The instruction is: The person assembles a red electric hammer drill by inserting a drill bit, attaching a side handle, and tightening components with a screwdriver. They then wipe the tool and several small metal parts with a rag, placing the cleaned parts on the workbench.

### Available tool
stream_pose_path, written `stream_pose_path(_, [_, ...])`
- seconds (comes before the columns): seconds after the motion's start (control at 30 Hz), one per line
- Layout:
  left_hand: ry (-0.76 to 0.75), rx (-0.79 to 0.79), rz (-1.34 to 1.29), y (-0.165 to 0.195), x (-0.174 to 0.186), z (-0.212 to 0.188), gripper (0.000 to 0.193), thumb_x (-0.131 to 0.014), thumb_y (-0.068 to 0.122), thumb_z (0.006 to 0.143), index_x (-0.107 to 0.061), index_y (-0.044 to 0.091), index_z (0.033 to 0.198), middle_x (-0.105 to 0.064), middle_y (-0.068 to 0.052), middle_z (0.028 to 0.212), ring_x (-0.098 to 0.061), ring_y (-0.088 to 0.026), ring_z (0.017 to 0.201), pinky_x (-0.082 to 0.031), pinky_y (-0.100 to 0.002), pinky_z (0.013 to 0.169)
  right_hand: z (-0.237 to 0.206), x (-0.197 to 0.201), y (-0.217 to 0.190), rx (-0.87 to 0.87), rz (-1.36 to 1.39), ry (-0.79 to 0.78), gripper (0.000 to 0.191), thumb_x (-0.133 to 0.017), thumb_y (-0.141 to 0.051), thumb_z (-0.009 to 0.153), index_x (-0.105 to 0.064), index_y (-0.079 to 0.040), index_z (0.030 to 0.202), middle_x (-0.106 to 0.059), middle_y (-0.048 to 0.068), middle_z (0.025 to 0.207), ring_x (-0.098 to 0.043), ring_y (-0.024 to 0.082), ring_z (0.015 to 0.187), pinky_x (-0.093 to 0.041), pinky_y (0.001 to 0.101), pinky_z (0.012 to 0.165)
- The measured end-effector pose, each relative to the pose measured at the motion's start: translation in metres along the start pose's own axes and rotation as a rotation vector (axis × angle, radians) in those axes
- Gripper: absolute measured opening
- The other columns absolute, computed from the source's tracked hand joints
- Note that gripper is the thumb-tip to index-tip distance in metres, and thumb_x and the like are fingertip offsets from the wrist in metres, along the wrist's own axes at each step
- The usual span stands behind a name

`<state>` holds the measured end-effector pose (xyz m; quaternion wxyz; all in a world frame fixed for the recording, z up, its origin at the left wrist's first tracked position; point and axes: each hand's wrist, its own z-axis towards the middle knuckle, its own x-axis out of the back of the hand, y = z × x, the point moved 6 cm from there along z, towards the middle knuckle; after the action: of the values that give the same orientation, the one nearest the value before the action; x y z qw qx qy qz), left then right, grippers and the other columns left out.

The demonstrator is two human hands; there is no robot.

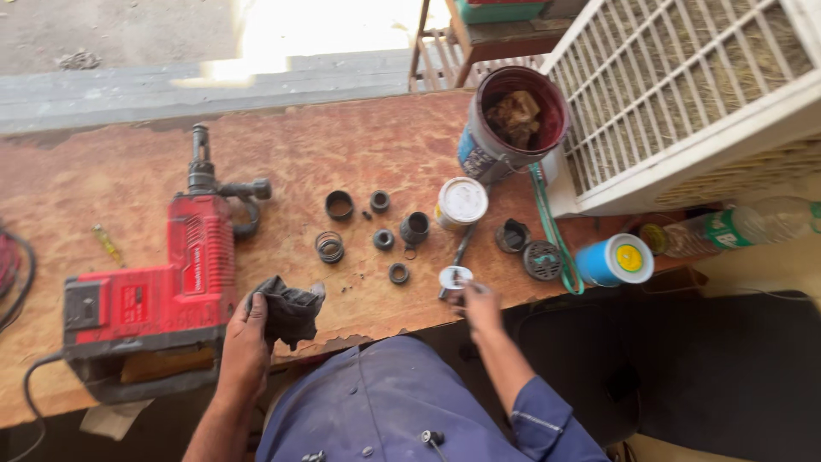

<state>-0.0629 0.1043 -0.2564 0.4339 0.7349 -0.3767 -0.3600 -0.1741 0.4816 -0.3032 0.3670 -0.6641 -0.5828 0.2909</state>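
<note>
My right hand (481, 305) pinches a small white disc (454, 276) at the bench's near edge, at about five o'clock from the scattered black rings and collars (383, 239); a dark slim tool (460, 254) lies just past the disc. My left hand (245, 340) is closed around a dark rag (289, 310), at four o'clock from the red rotary hammer (175, 278) lying on the worn wooden bench (342, 145). A spring (329, 246) sits at nine o'clock from the rings, a white-lidded tub (462, 202) at two o'clock, and a grease pot (513, 120) beyond it. I judge this a cleaning stage of stripped parts; next calls for bringing rag and disc together without nudging loose pieces off the edge
</note>
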Motion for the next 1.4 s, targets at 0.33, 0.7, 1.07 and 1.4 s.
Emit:
stream_pose_path(0.33, [-0.009,0.111,-0.298,0.000,0.007,-0.006,0.044,-0.054,0.027,0.098,-0.057,0.001,0.133,-0.072,-0.012,0.108,-0.071,-0.024,0.097,-0.057,-0.041,0.085,0.002,0.036,-0.033,0.431,-0.641,0.540,0.039,-0.081,-0.032,0.096,-0.063,0.001,0.086,-0.068,0.011,0.072,-0.064,0.022,0.063,-0.052,0.0367,0.063])
stream_pose_path(0.7, [-0.026,-0.283,0.701,0.016,0.007,-0.013,0.037,-0.056,0.019,0.102,-0.051,0.007,0.136,-0.069,-0.015,0.119,-0.065,-0.023,0.110,-0.052,-0.036,0.091,-0.016,-0.106,-0.038,0.564,-1.085,-0.097,0.047,-0.078,-0.038,0.083,-0.067,-0.013,0.120,-0.064,0.007,0.116,-0.066,0.026,0.100,-0.054,0.0427,0.083])
stream_pose_path(1.07, [-0.244,0.040,-0.425,0.016,0.007,-0.019,0.028,-0.072,0.009,0.096,-0.053,0.005,0.117,-0.065,-0.011,0.115,-0.064,-0.024,0.107,-0.053,-0.041,0.095,-0.006,-0.134,-0.034,0.711,-1.407,-0.167,0.050,-0.083,-0.035,0.074,-0.068,-0.013,0.115,-0.061,0.008,0.114,-0.059,0.030,0.114,-0.051,0.0448,0.095])
stream_pose_path(1.4, [-0.045,0.356,-0.645,0.014,-0.017,-0.004,0.060,-0.046,0.058,0.097,-0.056,0.007,0.127,-0.068,-0.013,0.111,-0.071,-0.029,0.100,-0.058,-0.050,0.087,-0.014,-0.126,-0.039,0.718,-1.321,-0.127,0.045,-0.085,-0.037,0.071,-0.068,-0.015,0.106,-0.061,0.007,0.111,-0.060,0.030,0.112,-0.051,0.0448,0.092])
